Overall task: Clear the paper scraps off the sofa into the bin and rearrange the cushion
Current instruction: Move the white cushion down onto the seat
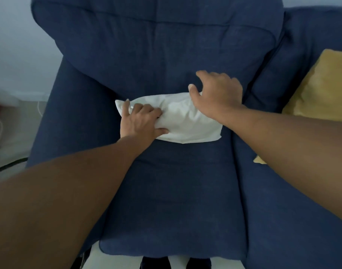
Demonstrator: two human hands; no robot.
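Note:
A small white cushion (182,121) lies on the seat of the blue sofa (176,191), close to the backrest. My left hand (141,121) grips the cushion's left end, fingers bunching the fabric. My right hand (216,92) rests over the cushion's upper right corner with fingers spread, thumb touching the top edge. No paper scraps or bin show in this view.
A yellow cushion (321,86) leans on the sofa seat to the right. The blue backrest (156,45) rises behind the white cushion. Floor, a cable and blurred objects (3,121) lie off the sofa's left side. My feet show below the seat's front edge.

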